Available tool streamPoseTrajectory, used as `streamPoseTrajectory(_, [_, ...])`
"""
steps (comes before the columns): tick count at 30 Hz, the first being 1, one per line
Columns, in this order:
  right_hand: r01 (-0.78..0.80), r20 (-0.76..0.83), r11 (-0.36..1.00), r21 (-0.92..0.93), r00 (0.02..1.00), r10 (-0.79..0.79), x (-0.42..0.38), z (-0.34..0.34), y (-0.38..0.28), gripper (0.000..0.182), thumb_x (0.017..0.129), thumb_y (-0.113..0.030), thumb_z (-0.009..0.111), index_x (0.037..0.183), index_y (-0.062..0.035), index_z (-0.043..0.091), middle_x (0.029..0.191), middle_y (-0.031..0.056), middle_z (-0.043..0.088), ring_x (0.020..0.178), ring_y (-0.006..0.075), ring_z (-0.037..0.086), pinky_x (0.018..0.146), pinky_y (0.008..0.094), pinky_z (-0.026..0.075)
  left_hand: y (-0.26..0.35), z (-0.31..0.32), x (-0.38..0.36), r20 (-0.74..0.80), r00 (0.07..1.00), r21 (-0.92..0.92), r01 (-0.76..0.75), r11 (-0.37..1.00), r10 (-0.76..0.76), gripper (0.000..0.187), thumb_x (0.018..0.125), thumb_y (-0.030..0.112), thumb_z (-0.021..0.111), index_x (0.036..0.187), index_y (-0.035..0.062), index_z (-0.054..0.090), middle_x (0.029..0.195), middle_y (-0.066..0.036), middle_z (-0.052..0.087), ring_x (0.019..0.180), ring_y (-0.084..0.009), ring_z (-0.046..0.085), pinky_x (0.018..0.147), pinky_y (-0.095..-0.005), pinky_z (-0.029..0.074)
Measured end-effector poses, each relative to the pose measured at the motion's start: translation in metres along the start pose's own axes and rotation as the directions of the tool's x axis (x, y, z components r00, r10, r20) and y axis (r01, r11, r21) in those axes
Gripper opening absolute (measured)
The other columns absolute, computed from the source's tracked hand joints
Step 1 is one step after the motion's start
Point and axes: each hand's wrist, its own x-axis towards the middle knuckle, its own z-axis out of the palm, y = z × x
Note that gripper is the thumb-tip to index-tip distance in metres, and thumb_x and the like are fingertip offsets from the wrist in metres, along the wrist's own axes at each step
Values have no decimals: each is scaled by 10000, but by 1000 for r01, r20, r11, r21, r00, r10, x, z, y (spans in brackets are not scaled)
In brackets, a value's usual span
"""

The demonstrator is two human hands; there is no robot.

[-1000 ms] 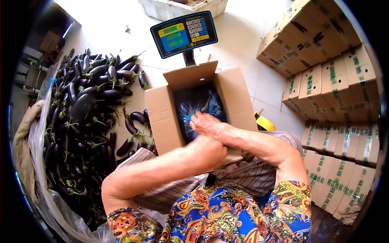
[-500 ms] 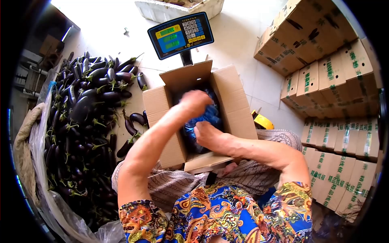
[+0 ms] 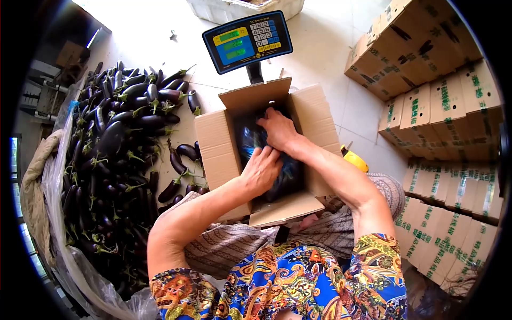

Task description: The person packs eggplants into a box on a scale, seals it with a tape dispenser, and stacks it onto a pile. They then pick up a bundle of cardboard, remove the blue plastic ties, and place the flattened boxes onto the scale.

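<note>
Pale floor (image 3: 322, 53), blue bag (image 3: 287, 173), long axis fore-and-aft

Pale tiled floor (image 3: 330, 48), thin seams visible, washed out by bright light toward the top. Upper left is dim, with a metal rack-like frame (image 3: 50, 101). Bright paned strip (image 3: 16, 176) at far left edge, looks like window; walls unclear.

Produce-packing room: eggplant heap (image 3: 109, 144), stacked cartons (image 3: 442, 112), scale (image 3: 248, 41).
</note>
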Motion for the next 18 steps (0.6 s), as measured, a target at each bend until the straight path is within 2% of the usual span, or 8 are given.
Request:
streamPoseTrajectory(1, [-61, 96, 998, 11, 994, 59, 9, 1, 2, 454, 725, -34, 636, 1162, -149, 682, 1179, 183, 546, 1085, 357, 565, 907, 436, 504, -8, 6, 7, -20, 999, -42, 24, 999, -25, 151, 745, 119, 607, 877, 61, 649, 945, -95, 539, 942, -279, 498, 775, -415, 394])
streamPoseTrajectory(4, [-57, 38, 997, 44, 998, 55, 24, -19, 13, 465, 724, -30, 602, 1181, -103, 638, 1102, 223, 596, 1024, 416, 590, 892, 462, 507, -17, 11, 14, 32, 997, -105, 69, 992, -66, 137, 753, 109, 587, 865, 63, 652, 933, -93, 533, 928, -280, 498, 764, -406, 395])
streamPoseTrajectory(8, [28, -324, 974, 225, 945, 47, 9, -84, 2, 341, 759, -10, 571, 1093, -58, 625, 1023, 205, 636, 912, 392, 627, 794, 425, 534, 10, 4, 5, 63, 995, 194, -94, 977, 83, 184, 743, 182, 598, 836, 43, 675, 903, -79, 537, 901, -253, 492, 756, -383, 401])
streamPoseTrajectory(11, [259, -72, 943, 210, 966, -250, -9, -72, 11, 227, 761, -29, 602, 979, -51, 665, 929, 181, 664, 875, 360, 648, 777, 410, 542, 27, 3, 4, 181, 982, 318, -117, 941, 61, 236, 753, 173, 595, 904, 10, 674, 967, -114, 561, 936, -262, 495, 769, -379, 406])
streamPoseTrajectory(13, [186, 368, 962, 198, 896, -249, -26, -38, 15, 198, 715, -53, 609, 906, -52, 664, 850, 218, 670, 837, 386, 655, 747, 462, 536, 36, 8, 4, 147, 989, 335, -59, 940, 10, 255, 755, 151, 584, 948, -4, 646, 996, -147, 565, 950, -277, 504, 785, -390, 421])
streamPoseTrajectory(16, [75, 213, 913, 402, 962, -173, -42, -9, 22, 304, 721, -32, 616, 1023, -66, 630, 831, 202, 659, 830, 406, 646, 737, 468, 529, 45, -25, -3, 296, 951, 172, -141, 975, 85, 216, 787, 142, 581, 930, -5, 651, 863, -152, 626, 837, -295, 604, 732, -414, 497])
streamPoseTrajectory(17, [108, 205, 934, 341, 961, -186, -47, -10, 19, 312, 732, -40, 616, 1041, -78, 623, 876, 203, 641, 866, 414, 626, 759, 472, 519, 45, -59, 13, 560, 828, 19, -46, 999, 28, 164, 756, 110, 608, 877, 9, 654, 845, -152, 634, 810, -297, 625, 704, -443, 523])
streamPoseTrajectory(18, [133, 190, 951, 280, 963, -191, -54, -10, 15, 320, 742, -48, 615, 1059, -89, 615, 922, 204, 622, 902, 421, 607, 782, 476, 508, 40, -81, 24, 552, 833, -42, 81, 996, -44, 116, 709, 60, 630, 815, 17, 652, 869, -171, 640, 837, -306, 634, 726, -459, 528])
